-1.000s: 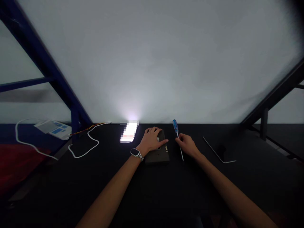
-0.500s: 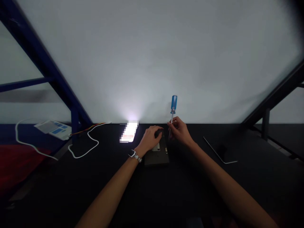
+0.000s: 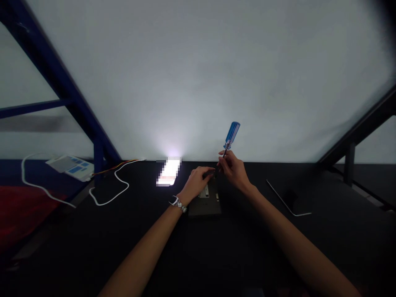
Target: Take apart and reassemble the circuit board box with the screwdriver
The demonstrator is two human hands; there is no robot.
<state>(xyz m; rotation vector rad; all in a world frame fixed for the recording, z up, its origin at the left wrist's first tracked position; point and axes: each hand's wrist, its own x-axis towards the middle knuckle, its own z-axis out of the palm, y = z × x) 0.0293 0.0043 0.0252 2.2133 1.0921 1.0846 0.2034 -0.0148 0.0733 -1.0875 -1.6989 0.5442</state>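
Screwdriver (image 3: 232, 133) with a blue handle is held by the right hand (image 3: 232, 169), with the finger and thumb closed on its thin metal part. The handle sticks up and leans a bit to the right. Its low end is near the far right corner of a dark flat box (image 3: 204, 209), but I cannot see if the tip touches it. The box lies in the middle of the black worktop (image 3: 185, 255), with a pale label (image 3: 204, 192) on top. The left hand (image 3: 196, 180) lies on the far part of the box. I cannot tell if it grips the box or just presses on it. The two hands are close, and I cannot tell if they touch.

A watch (image 3: 174, 201) is on the left wrist. Left of the box, a bright flat thing (image 3: 169, 171) glows, blurred into little squares. A white cord (image 3: 128, 185) curls farther left. A thin bent rod (image 3: 281, 199) lies to the right.
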